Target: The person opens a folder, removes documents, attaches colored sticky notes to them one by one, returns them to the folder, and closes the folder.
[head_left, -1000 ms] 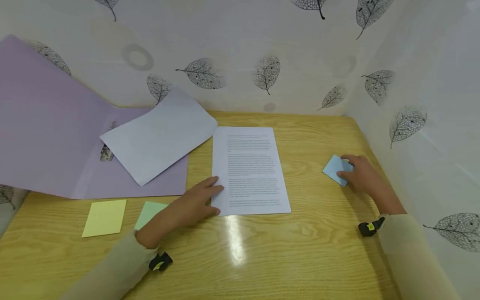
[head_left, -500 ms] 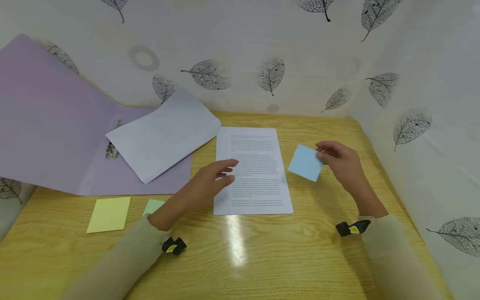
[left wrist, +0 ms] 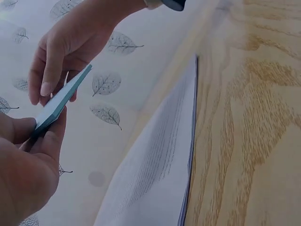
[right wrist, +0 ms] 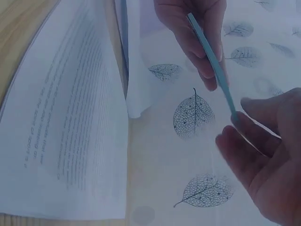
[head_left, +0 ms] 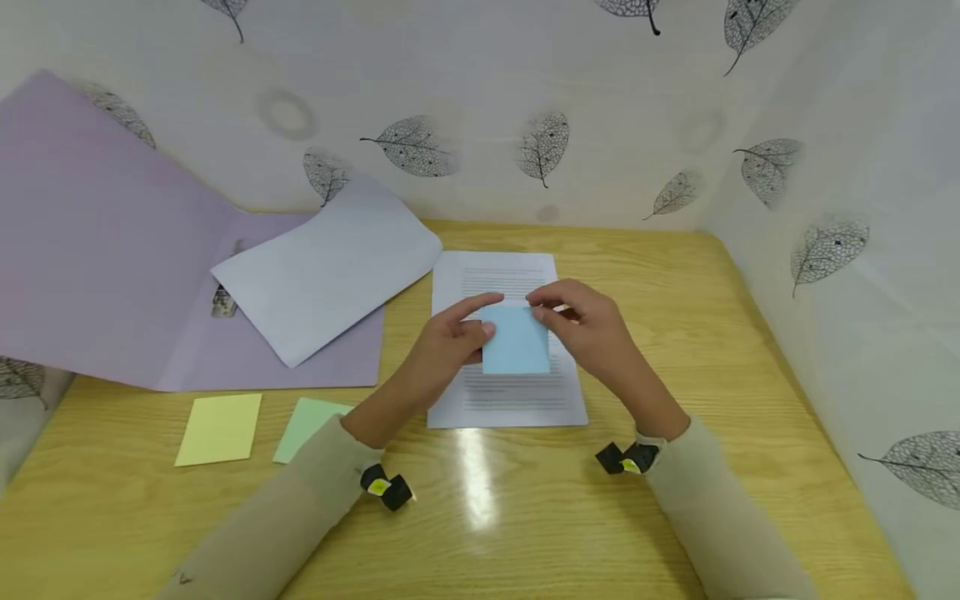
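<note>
A blue sticky note pad (head_left: 516,342) is held in the air over the printed document (head_left: 510,400), which lies flat on the wooden table (head_left: 675,275). My left hand (head_left: 491,315) pinches the pad's left edge and my right hand (head_left: 537,307) pinches its upper right corner. In the left wrist view the pad (left wrist: 63,101) shows edge-on between my left hand (left wrist: 33,141) and my right hand (left wrist: 51,70). The right wrist view has the pad (right wrist: 211,56) edge-on too, with the left hand's fingers (right wrist: 193,33) behind it and my right hand (right wrist: 254,132) at its lower end.
An open purple folder (head_left: 112,267) leans against the back wall at the left, with a white sheet (head_left: 330,267) lying over it. A yellow note pad (head_left: 219,428) and a green one (head_left: 307,425) lie near the table's front left. Leaf-patterned walls close the back and right.
My right hand lifted the blue pad from the table's right side and carried it left over the document. My left hand left the document's edge and rose to take the pad.
</note>
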The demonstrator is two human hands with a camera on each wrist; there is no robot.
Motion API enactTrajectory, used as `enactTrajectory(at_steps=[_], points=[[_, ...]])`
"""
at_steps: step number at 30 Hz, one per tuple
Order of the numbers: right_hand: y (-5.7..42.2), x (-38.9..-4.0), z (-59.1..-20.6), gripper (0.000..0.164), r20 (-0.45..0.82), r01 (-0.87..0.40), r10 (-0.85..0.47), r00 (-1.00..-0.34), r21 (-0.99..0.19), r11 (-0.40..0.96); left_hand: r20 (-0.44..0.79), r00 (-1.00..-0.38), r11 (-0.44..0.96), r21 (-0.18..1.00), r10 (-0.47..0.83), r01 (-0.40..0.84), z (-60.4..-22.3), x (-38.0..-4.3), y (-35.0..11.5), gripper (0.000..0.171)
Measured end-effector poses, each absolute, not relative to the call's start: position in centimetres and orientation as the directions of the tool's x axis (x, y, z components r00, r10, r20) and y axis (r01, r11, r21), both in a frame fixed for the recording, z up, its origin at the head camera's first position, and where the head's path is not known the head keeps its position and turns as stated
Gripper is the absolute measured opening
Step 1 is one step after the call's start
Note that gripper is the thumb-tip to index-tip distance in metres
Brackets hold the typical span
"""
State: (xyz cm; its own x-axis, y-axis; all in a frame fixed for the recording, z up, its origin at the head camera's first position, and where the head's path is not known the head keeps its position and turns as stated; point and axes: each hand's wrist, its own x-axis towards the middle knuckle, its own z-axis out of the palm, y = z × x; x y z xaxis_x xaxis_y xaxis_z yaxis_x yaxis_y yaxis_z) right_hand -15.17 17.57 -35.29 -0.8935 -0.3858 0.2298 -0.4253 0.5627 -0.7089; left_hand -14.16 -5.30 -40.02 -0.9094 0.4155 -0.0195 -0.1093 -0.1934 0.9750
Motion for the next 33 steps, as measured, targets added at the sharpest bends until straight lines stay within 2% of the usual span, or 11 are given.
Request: enactTrajectory(at_steps=[3, 6, 9, 13, 20, 23, 28, 29, 33], points=[[17.2, -14.6, -35.5, 0.047, 0.313, -0.593, -0.508, -0.802, -0.519, 0.616, -0.02, -0.93, -0.202, 0.974, 0.366, -0.1, -40.0, -14.2, -5.6, 0.041], [16.8, -14.1, -35.7, 0.075, 0.33, -0.701, -0.619, -0.713, -0.348, 0.622, -0.021, -0.939, -0.203, 0.974, 0.344, -0.097, -39.9, -14.2, -5.8, 0.039], [16.4, -13.9, -35.8, 0.085, 0.317, -0.73, -0.658, -0.683, -0.265, 0.631, -0.026, -0.939, -0.2, 0.975, 0.344, -0.1, -39.8, -14.2, -6.0, 0.039], [16.3, -13.8, -35.9, 0.077, 0.292, -0.712, -0.649, -0.702, -0.275, 0.646, -0.031, -0.935, -0.193, 0.975, 0.355, -0.106, -39.8, -14.2, -6.0, 0.041], [16.6, -14.1, -35.9, 0.05, 0.216, -0.654, -0.63, -0.746, -0.412, 0.634, -0.112, -0.928, -0.177, 0.967, 0.355, -0.184, -40.0, -14.5, -6.0, 0.04], [16.6, -14.3, -36.0, 0.032, 0.272, -0.671, -0.621, -0.735, -0.426, 0.608, -0.131, -0.925, -0.184, 0.961, 0.356, -0.206, -39.9, -14.5, -6.0, 0.04], [16.3, -14.6, -36.3, 0.005, 0.446, -0.731, -0.582, -0.68, -0.359, 0.58, -0.149, -0.921, -0.204, 0.951, 0.359, -0.234, -39.5, -14.3, -5.9, 0.041], [16.3, -14.7, -36.4, 0.004, 0.465, -0.735, -0.574, -0.675, -0.347, 0.583, -0.148, -0.919, -0.202, 0.951, 0.365, -0.233, -39.6, -14.3, -5.8, 0.042], [16.0, -14.7, -36.4, 0.019, 0.484, -0.726, -0.548, -0.682, -0.356, 0.589, -0.129, -0.906, -0.181, 0.959, 0.403, -0.217, -39.8, -14.3, -5.7, 0.047]])
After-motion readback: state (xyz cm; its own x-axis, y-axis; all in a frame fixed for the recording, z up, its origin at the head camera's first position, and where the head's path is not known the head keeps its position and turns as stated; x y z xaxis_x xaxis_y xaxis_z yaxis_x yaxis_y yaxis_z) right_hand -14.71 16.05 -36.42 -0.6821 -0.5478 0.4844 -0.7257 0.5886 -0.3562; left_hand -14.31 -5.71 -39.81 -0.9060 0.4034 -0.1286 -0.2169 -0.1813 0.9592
